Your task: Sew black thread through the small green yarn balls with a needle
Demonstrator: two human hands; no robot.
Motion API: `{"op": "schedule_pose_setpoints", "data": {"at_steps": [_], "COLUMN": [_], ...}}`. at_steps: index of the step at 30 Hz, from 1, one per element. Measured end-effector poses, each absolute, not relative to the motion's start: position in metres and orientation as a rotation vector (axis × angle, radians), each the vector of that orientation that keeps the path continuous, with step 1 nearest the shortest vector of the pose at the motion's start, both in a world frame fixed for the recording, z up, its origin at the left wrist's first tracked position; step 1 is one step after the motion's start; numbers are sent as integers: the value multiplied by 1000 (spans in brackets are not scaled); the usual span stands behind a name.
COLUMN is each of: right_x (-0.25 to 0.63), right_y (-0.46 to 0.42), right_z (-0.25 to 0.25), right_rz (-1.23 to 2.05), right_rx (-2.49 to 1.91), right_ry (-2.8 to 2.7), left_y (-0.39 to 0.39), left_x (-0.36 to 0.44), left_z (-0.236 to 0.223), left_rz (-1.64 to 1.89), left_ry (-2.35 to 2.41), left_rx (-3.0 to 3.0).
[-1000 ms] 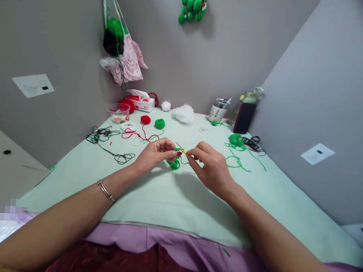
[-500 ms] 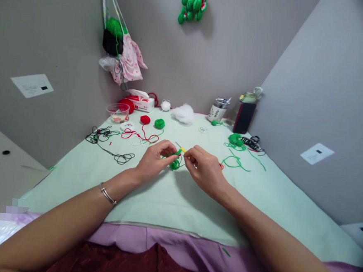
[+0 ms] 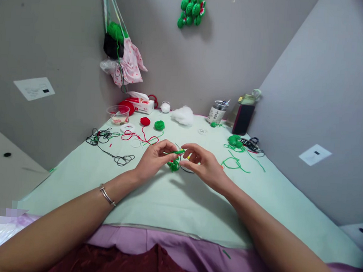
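Observation:
My left hand (image 3: pixel 157 157) pinches a small green crocheted piece (image 3: pixel 179 152) between thumb and fingers. A crochet hook with a yellow handle (image 3: pixel 188 157) runs from that piece into my right hand (image 3: pixel 206 164); its thin metal shaft shows above the work. My right thumb and index finger are spread at the green piece, while the other fingers curl about the handle, partly hidden. Below the fingertips hangs a green crocheted bundle (image 3: pixel 173 165) with a bit of red, and a dark strand (image 3: pixel 187 170) loops beneath my right hand.
Red (image 3: pixel 145 121) and green (image 3: pixel 159 125) yarn balls lie beyond my hands. White stuffing (image 3: pixel 183 116), a tissue box (image 3: pixel 144 105) and a clear tub (image 3: pixel 118 115) stand farther back. Tangled black cord (image 3: pixel 102 136) lies left. At right are green yarn (image 3: pixel 235 141) and a phone (image 3: pixel 243 119).
My right thumb and index finger have spread apart from their pinch on the hook, and the right hand has shifted slightly left toward the green piece. My left hand keeps its hold.

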State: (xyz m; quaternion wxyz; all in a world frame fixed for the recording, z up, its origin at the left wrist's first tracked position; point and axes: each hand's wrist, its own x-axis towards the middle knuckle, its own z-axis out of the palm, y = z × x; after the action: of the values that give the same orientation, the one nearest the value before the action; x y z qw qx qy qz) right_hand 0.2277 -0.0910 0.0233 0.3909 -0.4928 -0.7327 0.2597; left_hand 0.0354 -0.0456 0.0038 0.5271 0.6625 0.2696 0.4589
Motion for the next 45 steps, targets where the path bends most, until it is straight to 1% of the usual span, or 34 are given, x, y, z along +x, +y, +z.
{"op": "schedule_pose_setpoints", "data": {"at_steps": [5,7,12,15,19,23,29,34,39,45], "right_x": [227,228,229,227,238,287,378,402,386,306], "right_y": [-91,-91,-90,-91,-86,-68,-31,-22,-28,-64], "right_z": [20,19,26,32,41,45,34,23,30,46], "right_rz": [450,454,609,725,1017,1109,767,546,458,543], "right_rx": [-1260,-1263,-1149,-1118,-1074,-1072,-1024,-975,-982,-1072], "right_ry": [-1948,-1922,-1849,-1783,-1460,-1185,-1024,-952,-1034,-1387], "left_y": [-46,-48,-52,-51,-50,-49,-44,-40,-39,-44], "left_x": [35,35,35,35,37,37,32,29,28,30], "left_z": [1,2,3,1,0,4,6,5,5,9], "left_rz": [1064,1077,1144,1137,980,837,753,724,721,737], "left_ry": [601,572,577,568,545,530,497,462,472,474], "left_rx": [1597,1623,1798,1806,1697,1528,1385,1374,1333,1281]}}
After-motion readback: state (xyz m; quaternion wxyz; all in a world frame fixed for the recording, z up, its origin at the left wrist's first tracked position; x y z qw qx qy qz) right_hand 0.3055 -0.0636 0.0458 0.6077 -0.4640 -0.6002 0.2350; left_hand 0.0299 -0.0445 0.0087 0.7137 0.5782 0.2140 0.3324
